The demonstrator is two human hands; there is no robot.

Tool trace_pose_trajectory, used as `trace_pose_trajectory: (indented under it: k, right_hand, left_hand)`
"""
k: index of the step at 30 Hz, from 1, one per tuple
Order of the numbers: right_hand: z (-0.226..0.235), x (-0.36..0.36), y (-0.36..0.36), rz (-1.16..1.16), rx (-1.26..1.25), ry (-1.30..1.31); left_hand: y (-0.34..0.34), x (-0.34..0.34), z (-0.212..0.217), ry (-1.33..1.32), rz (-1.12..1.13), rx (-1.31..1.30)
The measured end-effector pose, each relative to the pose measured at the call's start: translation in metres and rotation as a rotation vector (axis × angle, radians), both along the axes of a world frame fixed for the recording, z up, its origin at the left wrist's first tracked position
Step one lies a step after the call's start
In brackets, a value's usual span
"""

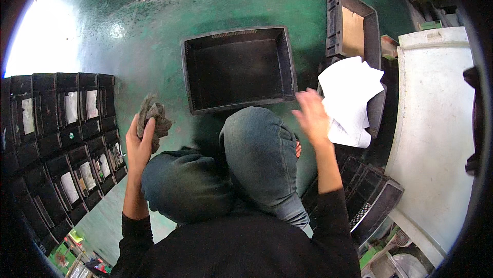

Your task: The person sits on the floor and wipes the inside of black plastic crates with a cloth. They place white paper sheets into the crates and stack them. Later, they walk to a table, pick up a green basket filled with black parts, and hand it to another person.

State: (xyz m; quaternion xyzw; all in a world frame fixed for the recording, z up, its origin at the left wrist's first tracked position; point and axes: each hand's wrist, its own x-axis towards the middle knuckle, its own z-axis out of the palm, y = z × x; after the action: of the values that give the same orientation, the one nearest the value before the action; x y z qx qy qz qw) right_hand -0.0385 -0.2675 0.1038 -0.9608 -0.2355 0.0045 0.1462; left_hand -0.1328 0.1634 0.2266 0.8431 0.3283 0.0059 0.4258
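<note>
At 12 o'clock, just past the knees, a black crate sits mouth-up on the green floor, apparently so either hand can reach inside. At 9 o'clock the left hand grips a crumpled grey-brown rag between thumb and fingers, bunching that likely keeps it compact. At 3 o'clock the blurred right hand spreads open, visibly empty, between crate and white sheets; contact I cannot tell.

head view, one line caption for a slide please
Left hand holds crumpled grey-brown cloth; open right hand beside black crate and white sheets.
</note>
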Motion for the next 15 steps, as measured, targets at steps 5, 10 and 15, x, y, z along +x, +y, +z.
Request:
trace_pose_trajectory:
  k: [5,10,15]
  right_hand:
    - [-0.019,0.042,0.085,0.296,-0.054,0.041]
    - [0.029,0.097,0.099,0.151,0.234,-0.022]
    - [0.025,0.13,0.091,-0.56,0.858,0.597]
  left_hand:
    - [0.005,-0.017,-0.002,-0.088,0.061,-0.293]
    - [0.016,-0.041,-0.002,-0.019,0.155,-0.404]
    - [0.017,-0.046,-0.011,-0.175,0.302,-0.733]
